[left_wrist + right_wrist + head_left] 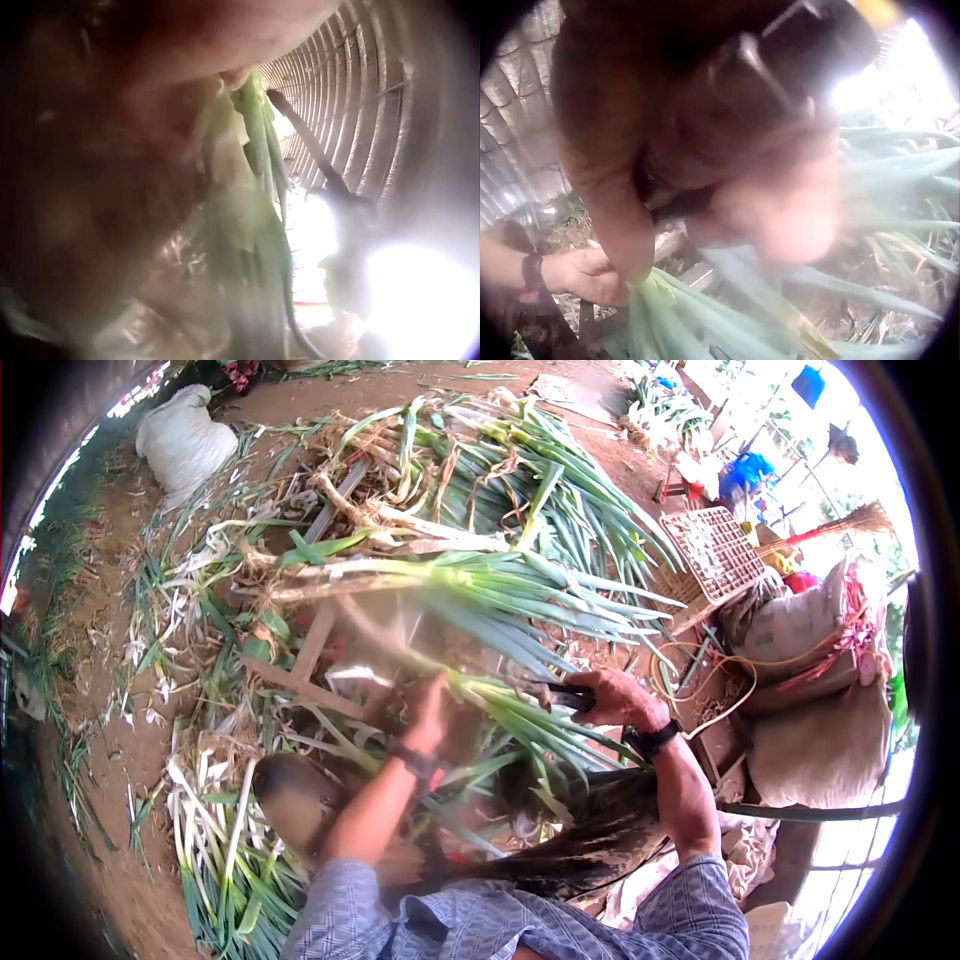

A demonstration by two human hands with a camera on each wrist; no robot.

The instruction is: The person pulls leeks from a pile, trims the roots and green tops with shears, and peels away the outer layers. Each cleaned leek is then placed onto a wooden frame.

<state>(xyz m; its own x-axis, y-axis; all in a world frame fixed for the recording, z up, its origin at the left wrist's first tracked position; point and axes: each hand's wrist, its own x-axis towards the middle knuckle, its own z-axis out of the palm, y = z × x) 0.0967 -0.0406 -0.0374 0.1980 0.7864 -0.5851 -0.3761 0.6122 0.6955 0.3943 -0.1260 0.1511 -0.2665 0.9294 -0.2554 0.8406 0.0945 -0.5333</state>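
Note:
In the head view my left hand grips a green onion plant where the pale stalk turns to leaves. Beside it on the right, my right hand holds a dark-handled tool above the leaves. The left wrist view shows my blurred hand close up and green leaves hanging beneath it. Seen from the right wrist, the left hand pinches the leaf base, while the right hand is curled round the dark tool; the tool's working end is unclear.
A large heap of long onions lies beyond my hands, and a smaller pile is at the lower left. To the right stand a plastic crate and stuffed sacks. A white sack sits at the upper left.

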